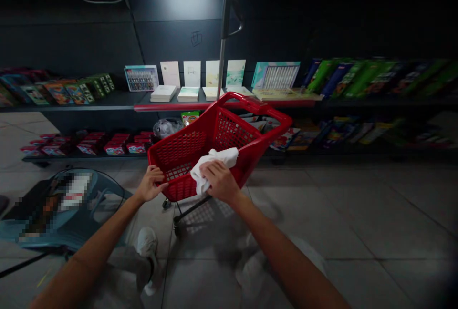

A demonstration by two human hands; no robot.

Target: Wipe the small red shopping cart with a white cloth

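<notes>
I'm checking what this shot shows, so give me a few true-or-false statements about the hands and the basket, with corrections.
1. The right hand presses a soft white cloth against the red plastic wheeled basket. True.
2. The left hand holds a spray bottle. False: the left hand grips the basket's rim and holds no bottle.
3. The basket stands on a shelf. False: it is above the pale tiled floor, in front of the shelves.
4. Upright white cards stand on a dark shelf behind the basket. True.
</notes>
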